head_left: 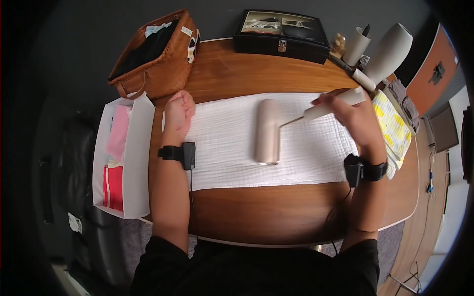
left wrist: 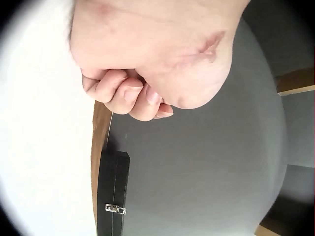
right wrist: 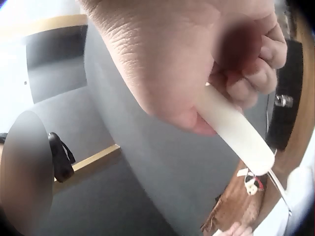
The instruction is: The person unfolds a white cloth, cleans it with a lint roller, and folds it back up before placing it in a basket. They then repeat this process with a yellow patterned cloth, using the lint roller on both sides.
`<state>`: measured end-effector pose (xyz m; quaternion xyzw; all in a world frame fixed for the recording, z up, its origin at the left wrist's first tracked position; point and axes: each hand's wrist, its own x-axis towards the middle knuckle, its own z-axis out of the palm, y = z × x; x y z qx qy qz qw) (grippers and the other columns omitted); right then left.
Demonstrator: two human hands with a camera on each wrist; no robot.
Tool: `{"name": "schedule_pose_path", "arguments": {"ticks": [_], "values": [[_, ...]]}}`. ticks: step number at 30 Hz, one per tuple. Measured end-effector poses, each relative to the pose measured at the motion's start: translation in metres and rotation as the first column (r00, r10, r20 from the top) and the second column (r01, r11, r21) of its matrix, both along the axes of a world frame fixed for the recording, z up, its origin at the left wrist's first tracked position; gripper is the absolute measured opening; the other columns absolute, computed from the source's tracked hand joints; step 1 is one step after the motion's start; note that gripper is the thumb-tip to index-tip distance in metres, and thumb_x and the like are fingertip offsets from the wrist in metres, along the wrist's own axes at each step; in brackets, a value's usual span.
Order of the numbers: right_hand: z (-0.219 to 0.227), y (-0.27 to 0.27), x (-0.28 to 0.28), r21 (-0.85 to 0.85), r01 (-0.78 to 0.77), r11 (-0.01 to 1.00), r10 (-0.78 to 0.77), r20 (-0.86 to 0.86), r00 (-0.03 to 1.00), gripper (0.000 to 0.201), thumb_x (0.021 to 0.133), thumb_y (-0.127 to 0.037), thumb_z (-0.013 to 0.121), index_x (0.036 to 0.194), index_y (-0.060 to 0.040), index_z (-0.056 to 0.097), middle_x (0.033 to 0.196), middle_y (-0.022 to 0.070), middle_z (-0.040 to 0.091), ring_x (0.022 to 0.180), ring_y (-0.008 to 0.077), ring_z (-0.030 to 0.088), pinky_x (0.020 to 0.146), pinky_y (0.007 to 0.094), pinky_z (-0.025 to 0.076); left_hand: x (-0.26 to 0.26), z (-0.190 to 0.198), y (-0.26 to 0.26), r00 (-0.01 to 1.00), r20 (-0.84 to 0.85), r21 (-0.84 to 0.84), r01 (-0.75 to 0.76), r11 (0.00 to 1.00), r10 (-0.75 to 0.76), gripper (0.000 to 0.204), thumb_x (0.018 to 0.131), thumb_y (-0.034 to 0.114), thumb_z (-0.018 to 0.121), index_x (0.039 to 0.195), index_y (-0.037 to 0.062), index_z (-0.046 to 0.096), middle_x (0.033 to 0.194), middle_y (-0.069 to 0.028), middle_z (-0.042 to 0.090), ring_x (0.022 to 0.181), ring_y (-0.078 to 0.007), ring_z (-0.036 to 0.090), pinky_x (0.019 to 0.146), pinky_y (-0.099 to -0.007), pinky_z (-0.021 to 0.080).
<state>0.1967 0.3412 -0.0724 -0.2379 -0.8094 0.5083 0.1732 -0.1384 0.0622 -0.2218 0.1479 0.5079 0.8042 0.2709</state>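
Observation:
A white crinkled cloth (head_left: 224,143) lies spread across the wooden table. My right hand (head_left: 359,118) grips the white handle (right wrist: 241,135) of a lint roller (head_left: 267,130), with fingers and thumb wrapped around it. The roller's pale, slightly blurred cylinder is over the middle of the cloth, joined to the handle by a thin metal rod. At the cloth's left end rests my left hand (head_left: 179,114). Its fingers (left wrist: 130,93) are curled in toward the palm, and it holds nothing.
To the left stands a white box (head_left: 136,163) with pink and red fabric inside. A brown basket (head_left: 170,69) of dark clothing and a black glasses case (head_left: 281,47) are at the back. White vase (head_left: 390,52) and folded yellow-white cloth (head_left: 392,126) sit at the right.

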Motion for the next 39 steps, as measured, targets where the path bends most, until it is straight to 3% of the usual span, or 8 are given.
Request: {"name": "schedule_pose_path", "arguments": {"ticks": [2, 4, 14, 21, 25, 28, 33, 39], "values": [[0.01, 0.012, 0.015, 0.021, 0.093, 0.995, -0.094, 0.04, 0.995, 0.025, 0.099, -0.021, 0.071, 0.101, 0.0008, 0.081, 0.093, 0.0082, 0.083, 0.066, 0.0115, 0.066, 0.06, 0.0284, 0.052, -0.001, -0.002, 0.0, 1.0, -0.003, -0.004, 0.0, 1.0, 0.0, 0.019, 0.095, -0.003, 0.04, 0.085, 0.0088, 0.051, 0.069, 0.0021, 0.042, 0.058, -0.0092, 0.034, 0.054, -0.0261, 0.028], [0.017, 0.023, 0.027, 0.035, 0.121, 0.992, -0.122, 0.022, 0.992, 0.025, 0.097, -0.022, 0.071, 0.1, 0.0011, 0.08, 0.092, 0.009, 0.082, 0.056, 0.0084, 0.057, 0.051, 0.0265, 0.046, 0.0, -0.001, 0.0, 1.0, -0.005, -0.007, -0.001, 1.0, 0.001, 0.019, 0.095, -0.003, 0.04, 0.084, 0.0088, 0.051, 0.069, 0.002, 0.042, 0.058, -0.0092, 0.035, 0.054, -0.026, 0.028], [0.028, 0.028, 0.049, 0.198, 0.314, 0.929, -0.317, -0.015, 0.948, 0.026, 0.096, -0.023, 0.074, 0.093, 0.0026, 0.077, 0.085, 0.0103, 0.079, 0.06, 0.0137, 0.068, 0.055, 0.0301, 0.052, 0.004, 0.002, 0.004, 0.999, -0.035, -0.041, -0.029, 0.999, 0.028, 0.019, 0.093, -0.004, 0.039, 0.083, 0.0086, 0.05, 0.069, 0.0027, 0.041, 0.058, -0.0083, 0.034, 0.053, -0.0258, 0.027], [0.006, 0.001, 0.007, 0.292, 0.086, 0.953, -0.045, -0.146, 0.988, 0.027, 0.098, -0.019, 0.073, 0.08, 0.0005, 0.073, 0.068, 0.0087, 0.072, 0.06, 0.0151, 0.069, 0.057, 0.0322, 0.052, 0.004, 0.004, 0.002, 0.999, -0.037, -0.08, -0.006, 0.997, 0.003, 0.022, 0.098, -0.004, 0.038, 0.083, 0.0095, 0.048, 0.071, 0.0017, 0.039, 0.061, -0.0109, 0.036, 0.056, -0.0261, 0.03], [-0.012, -0.016, -0.006, -0.079, -0.086, 0.993, 0.065, -0.236, 0.97, 0.022, 0.101, -0.017, 0.071, 0.09, 0.0023, 0.077, 0.073, 0.0089, 0.075, 0.058, 0.0129, 0.07, 0.055, 0.0287, 0.054, 0.012, 0.011, 0.004, 0.999, -0.031, -0.095, -0.023, 0.995, 0.02, 0.022, 0.098, -0.005, 0.038, 0.083, 0.009, 0.048, 0.072, 0.0015, 0.038, 0.061, -0.0111, 0.036, 0.056, -0.0261, 0.03], [-0.034, -0.033, -0.023, -0.137, -0.165, 0.977, 0.128, -0.246, 0.961, 0.023, 0.101, -0.018, 0.071, 0.089, 0.0007, 0.078, 0.074, 0.0078, 0.076, 0.06, 0.0134, 0.07, 0.057, 0.0298, 0.055, 0.011, 0.012, 0.005, 0.999, -0.032, -0.1, -0.016, 0.995, 0.013, 0.022, 0.097, -0.006, 0.038, 0.083, 0.0087, 0.047, 0.071, 0.0013, 0.038, 0.061, -0.011, 0.035, 0.056, -0.0263, 0.029], [-0.068, -0.079, -0.041, 0.092, -0.179, 0.98, 0.201, -0.425, 0.883, 0.021, 0.096, -0.016, 0.073, 0.082, -0.0018, 0.076, 0.069, 0.0126, 0.072, 0.059, 0.0224, 0.069, 0.058, 0.0334, 0.053, 0.006, 0.007, 0.003, 0.999, -0.039, -0.089, 0.01, 0.996, -0.014, 0.022, 0.097, -0.006, 0.037, 0.084, 0.0084, 0.047, 0.072, 0.001, 0.038, 0.062, -0.0107, 0.035, 0.056, -0.0265, 0.029], [-0.04, -0.063, -0.033, 0.134, -0.059, 0.989, 0.103, -0.343, 0.934, 0.02, 0.091, -0.015, 0.073, 0.077, -0.0017, 0.075, 0.064, 0.0148, 0.068, 0.058, 0.028, 0.068, 0.057, 0.0364, 0.053, 0.011, 0.011, 0.003, 0.999, -0.043, -0.107, 0.005, 0.994, -0.009, 0.023, 0.099, -0.005, 0.036, 0.085, 0.0087, 0.048, 0.073, 0.0012, 0.038, 0.062, -0.0107, 0.035, 0.057, -0.0261, 0.029]]}}
